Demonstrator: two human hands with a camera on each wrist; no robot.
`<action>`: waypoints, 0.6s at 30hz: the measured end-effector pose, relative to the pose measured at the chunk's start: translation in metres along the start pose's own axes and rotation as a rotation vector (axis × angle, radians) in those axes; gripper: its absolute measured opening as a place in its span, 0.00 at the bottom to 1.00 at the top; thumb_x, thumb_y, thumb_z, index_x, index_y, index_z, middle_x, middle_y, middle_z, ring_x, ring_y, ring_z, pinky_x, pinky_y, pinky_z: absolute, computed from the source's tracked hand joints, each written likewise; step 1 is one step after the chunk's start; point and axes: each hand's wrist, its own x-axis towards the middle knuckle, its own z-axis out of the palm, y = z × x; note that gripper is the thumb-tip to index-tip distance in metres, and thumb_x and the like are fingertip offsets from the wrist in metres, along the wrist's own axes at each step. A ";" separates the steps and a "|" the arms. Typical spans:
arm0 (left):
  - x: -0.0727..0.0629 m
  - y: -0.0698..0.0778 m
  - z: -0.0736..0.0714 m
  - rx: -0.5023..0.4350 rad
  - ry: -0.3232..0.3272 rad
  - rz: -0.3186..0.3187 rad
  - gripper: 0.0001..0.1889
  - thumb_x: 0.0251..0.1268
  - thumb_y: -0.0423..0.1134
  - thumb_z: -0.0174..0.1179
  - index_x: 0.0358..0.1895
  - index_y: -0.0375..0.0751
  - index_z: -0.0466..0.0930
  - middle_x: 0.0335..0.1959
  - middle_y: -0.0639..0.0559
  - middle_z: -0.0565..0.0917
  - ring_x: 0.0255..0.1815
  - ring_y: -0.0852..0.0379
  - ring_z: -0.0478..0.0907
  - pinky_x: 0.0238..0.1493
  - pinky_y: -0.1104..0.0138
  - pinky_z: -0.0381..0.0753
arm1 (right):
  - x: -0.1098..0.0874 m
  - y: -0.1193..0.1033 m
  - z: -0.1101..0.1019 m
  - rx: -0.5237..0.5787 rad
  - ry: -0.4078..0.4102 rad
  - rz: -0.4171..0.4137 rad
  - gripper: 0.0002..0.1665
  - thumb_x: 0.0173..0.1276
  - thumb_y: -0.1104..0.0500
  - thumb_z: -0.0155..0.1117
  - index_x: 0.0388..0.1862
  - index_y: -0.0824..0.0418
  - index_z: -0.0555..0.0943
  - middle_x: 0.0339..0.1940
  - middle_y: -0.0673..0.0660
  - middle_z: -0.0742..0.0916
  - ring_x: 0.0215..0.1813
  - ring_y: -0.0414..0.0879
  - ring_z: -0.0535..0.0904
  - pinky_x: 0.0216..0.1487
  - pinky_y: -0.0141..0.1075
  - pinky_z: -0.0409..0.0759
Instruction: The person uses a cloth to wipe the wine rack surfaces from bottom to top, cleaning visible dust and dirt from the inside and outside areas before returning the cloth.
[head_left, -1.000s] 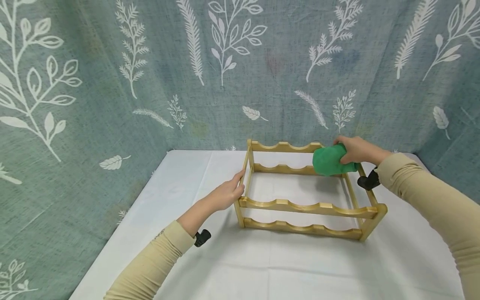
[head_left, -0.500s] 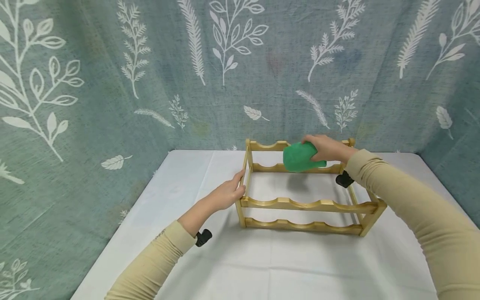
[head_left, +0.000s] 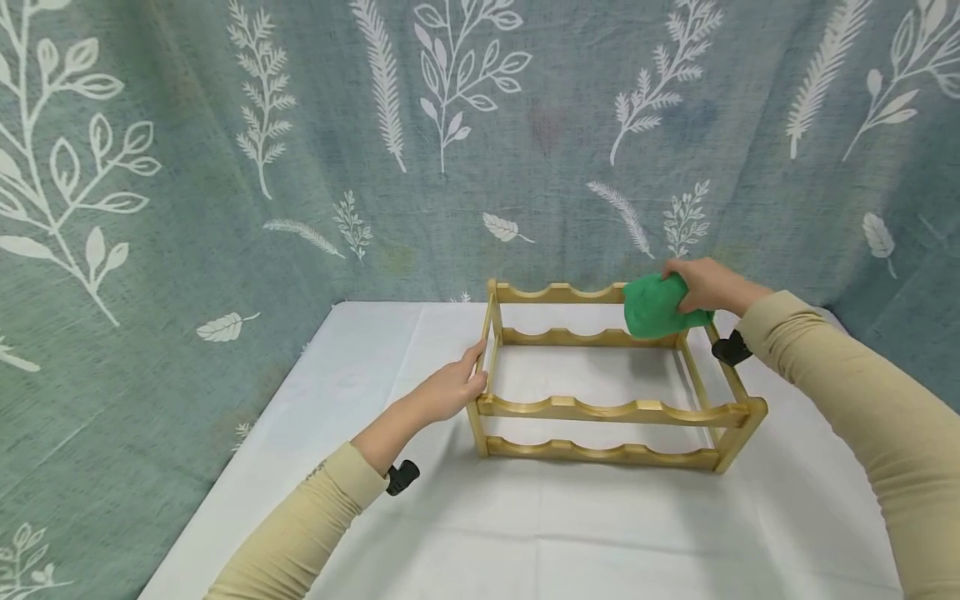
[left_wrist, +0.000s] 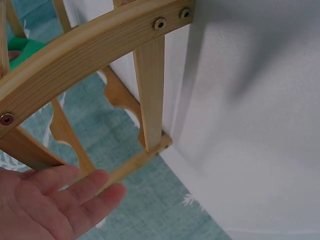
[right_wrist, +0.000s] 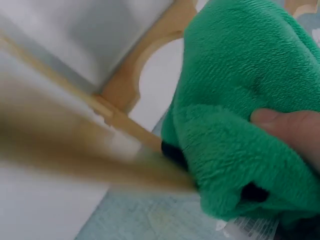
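Observation:
A light wooden wine rack point(head_left: 611, 410) with scalloped rails stands on the white-covered table. My left hand point(head_left: 452, 388) holds the rack's left top side rail; in the left wrist view, the hand's point(left_wrist: 60, 202) fingers extend beside the wood. My right hand point(head_left: 703, 285) grips a fuzzy green cloth point(head_left: 654, 306) at the rack's back right, over the back top rail. Close up in the right wrist view, the green cloth point(right_wrist: 235, 75) is bunched, with dark patches and a white printed label point(right_wrist: 250, 227) under it. A thumb point(right_wrist: 285, 125) presses into it; the other fingers are hidden.
Behind the table hangs a grey-green curtain point(head_left: 442, 208) with white leaf prints, close to the rack's back. The white tablecloth point(head_left: 480, 533) spreads in front of the rack and to both sides. Black wrist cameras point(head_left: 403, 477) sit on both wrists.
My right hand and the cloth went left along the back top rail, then came back right to about where they began. The left hand stays on the left rail.

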 end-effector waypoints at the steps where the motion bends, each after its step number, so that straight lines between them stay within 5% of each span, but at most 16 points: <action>1: 0.000 0.000 0.000 0.002 -0.001 -0.002 0.34 0.67 0.52 0.32 0.74 0.46 0.39 0.65 0.41 0.67 0.64 0.47 0.66 0.61 0.53 0.65 | -0.001 0.001 -0.002 0.002 0.008 0.005 0.29 0.50 0.70 0.69 0.52 0.71 0.70 0.49 0.74 0.77 0.48 0.68 0.73 0.42 0.51 0.75; 13: 0.000 0.001 0.001 -0.002 -0.002 -0.002 0.33 0.68 0.53 0.32 0.74 0.47 0.39 0.65 0.40 0.66 0.64 0.46 0.66 0.62 0.52 0.64 | -0.026 0.015 -0.062 0.020 0.102 0.134 0.35 0.57 0.66 0.64 0.62 0.71 0.61 0.54 0.79 0.70 0.51 0.73 0.69 0.44 0.55 0.73; 18: 0.000 -0.002 0.002 -0.021 0.008 0.012 0.34 0.68 0.54 0.32 0.74 0.46 0.39 0.67 0.40 0.63 0.65 0.45 0.64 0.63 0.52 0.63 | -0.048 0.031 -0.052 0.038 0.074 0.162 0.35 0.56 0.64 0.64 0.61 0.69 0.62 0.51 0.80 0.71 0.46 0.70 0.73 0.38 0.53 0.74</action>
